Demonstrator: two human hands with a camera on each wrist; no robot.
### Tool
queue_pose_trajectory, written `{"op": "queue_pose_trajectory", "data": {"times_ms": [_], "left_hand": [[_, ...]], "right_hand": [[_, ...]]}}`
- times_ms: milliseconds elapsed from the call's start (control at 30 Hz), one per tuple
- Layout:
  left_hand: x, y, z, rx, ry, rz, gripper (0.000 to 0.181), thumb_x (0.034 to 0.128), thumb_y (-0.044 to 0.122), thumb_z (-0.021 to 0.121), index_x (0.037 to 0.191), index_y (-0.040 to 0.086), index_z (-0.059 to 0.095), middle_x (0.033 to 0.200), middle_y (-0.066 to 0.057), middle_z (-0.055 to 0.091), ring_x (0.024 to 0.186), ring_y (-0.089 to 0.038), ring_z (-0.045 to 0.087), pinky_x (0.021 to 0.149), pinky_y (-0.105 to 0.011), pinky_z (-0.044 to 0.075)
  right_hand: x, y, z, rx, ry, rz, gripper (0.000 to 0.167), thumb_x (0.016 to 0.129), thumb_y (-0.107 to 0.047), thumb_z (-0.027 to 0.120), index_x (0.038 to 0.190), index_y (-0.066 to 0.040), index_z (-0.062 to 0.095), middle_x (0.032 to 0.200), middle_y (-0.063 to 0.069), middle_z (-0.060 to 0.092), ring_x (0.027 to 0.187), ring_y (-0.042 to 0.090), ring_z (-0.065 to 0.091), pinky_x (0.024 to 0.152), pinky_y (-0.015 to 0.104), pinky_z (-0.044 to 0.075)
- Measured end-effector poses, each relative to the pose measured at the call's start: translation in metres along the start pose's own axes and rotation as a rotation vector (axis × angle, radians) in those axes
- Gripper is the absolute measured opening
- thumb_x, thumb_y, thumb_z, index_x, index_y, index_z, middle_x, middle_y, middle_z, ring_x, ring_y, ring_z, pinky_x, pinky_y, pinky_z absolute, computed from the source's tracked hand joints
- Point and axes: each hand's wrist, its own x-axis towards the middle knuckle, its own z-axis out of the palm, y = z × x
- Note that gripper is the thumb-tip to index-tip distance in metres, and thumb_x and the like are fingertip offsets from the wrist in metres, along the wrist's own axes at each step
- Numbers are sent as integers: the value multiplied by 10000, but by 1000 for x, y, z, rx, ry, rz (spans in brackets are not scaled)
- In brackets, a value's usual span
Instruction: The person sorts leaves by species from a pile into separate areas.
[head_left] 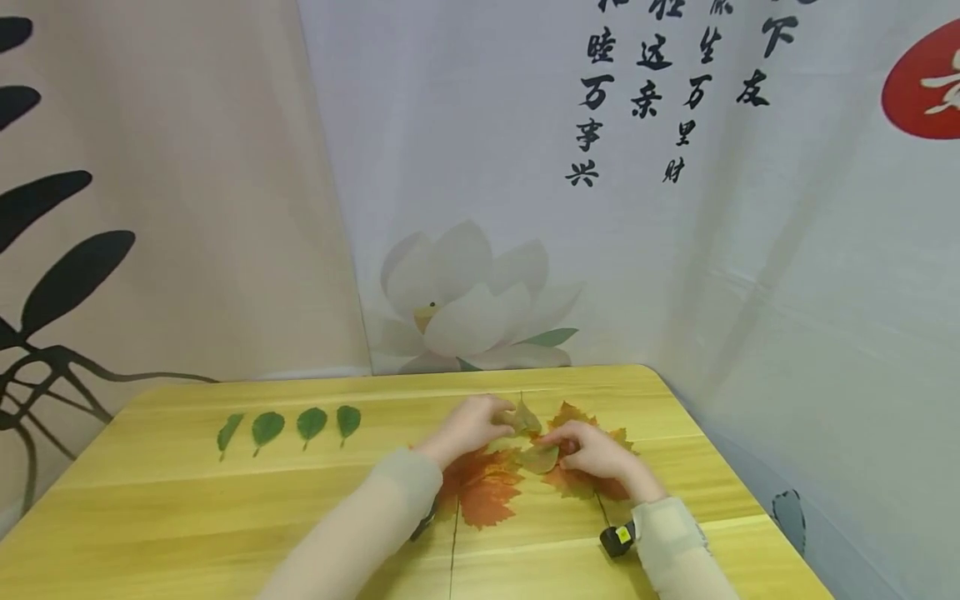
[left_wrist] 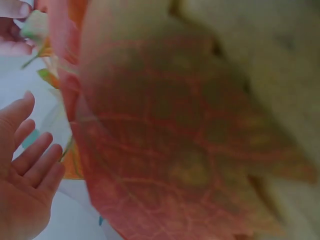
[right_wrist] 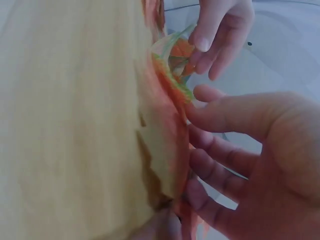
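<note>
Behind the yellow table bearing orange leaves hangs a lotus-printed cloth.

A backdrop hangs behind my table. On its left, four leaves lie in a row. To their right, nearer me, is the left maple cluster, then the right maple cluster, partly beneath my right hand. Between them, the front leaf is in that hand; behind it, the rear leaf, beside my left hand.

Nook: printed curtains, 1 table
</note>
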Motion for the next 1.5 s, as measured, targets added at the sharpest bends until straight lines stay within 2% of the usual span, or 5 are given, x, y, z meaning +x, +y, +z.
{"op": "queue_pose_trajectory", "data": {"times_ms": [300,567,833,1133,1500], "left_hand": [[6,-7,9,106,-43,-23,432,875,318,733,1245,109,659,1142,-24,681,1029,-208,633,881,-366,510],[11,-11,11,110,-60,-13,197,865,178,746,709,123,638,606,43,509,568,-123,413,567,-283,381],[13,-13,11,85,-37,-16,112,899,84,677,860,103,780,747,17,677,566,-102,474,581,-264,428],[13,-10,2,-185,10,-56,173,956,109,616,1026,27,752,810,-67,689,538,-90,435,570,-257,427],[8,1,-7,-391,37,-138,402,960,206,630,612,141,439,507,32,343,447,-108,379,469,-253,355]], "right_hand": [[3,1,8,-39,45,48,316,837,28,676,1115,-114,727,1042,10,611,806,174,493,676,296,450],[8,3,12,-18,131,28,93,850,-68,721,909,-129,758,887,-32,589,760,128,504,659,284,457],[7,-3,8,206,227,142,228,912,-167,681,1077,-11,678,1135,116,638,1002,254,592,781,336,510],[7,-9,5,514,324,254,113,992,-115,525,1005,-2,526,868,67,513,839,255,524,795,426,473],[9,-7,8,631,395,287,210,973,-148,564,1103,17,552,836,26,601,797,186,626,777,397,529]]}}
